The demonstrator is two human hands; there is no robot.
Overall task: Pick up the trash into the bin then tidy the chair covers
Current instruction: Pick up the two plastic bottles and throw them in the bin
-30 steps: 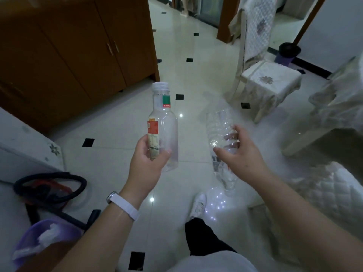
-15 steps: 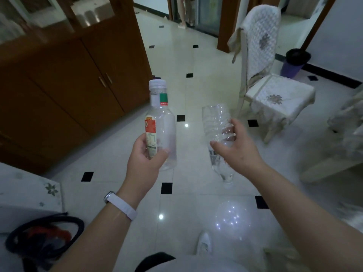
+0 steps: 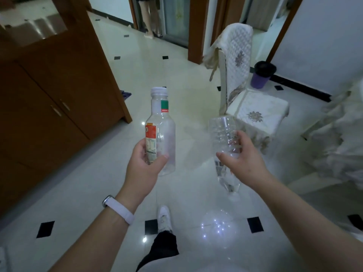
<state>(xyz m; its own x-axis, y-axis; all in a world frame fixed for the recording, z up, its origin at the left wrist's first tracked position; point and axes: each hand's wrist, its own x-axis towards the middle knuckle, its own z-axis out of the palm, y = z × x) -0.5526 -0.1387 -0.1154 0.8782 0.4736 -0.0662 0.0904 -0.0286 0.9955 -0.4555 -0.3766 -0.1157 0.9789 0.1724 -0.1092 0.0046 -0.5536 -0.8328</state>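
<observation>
My left hand [image 3: 144, 165] grips an upright clear plastic bottle [image 3: 162, 122] with a white cap and a red label. In my right hand [image 3: 242, 160] is a ribbed, crumpled clear bottle [image 3: 223, 132], held upside down with its neck pointing at the floor. A purple bin [image 3: 262, 75] with a black liner stands by the far wall, behind a chair. That chair [image 3: 255, 112] wears a white quilted cover; the back cover [image 3: 238, 55] hangs crooked, bunched to the left. Another rumpled white cover [image 3: 341, 138] drapes a chair at the right edge.
A brown wooden cabinet [image 3: 59, 91] fills the left side. Glossy white tiled floor [image 3: 176, 61] with small black diamonds stretches ahead. A person's legs [image 3: 151, 16] stand in the far doorway. My white shoe [image 3: 164, 218] is below.
I have walked forward and the view has lifted: the chair and bin are nearer, and the vacuum hose at lower left has left the view. Both hands still hold their bottles.
</observation>
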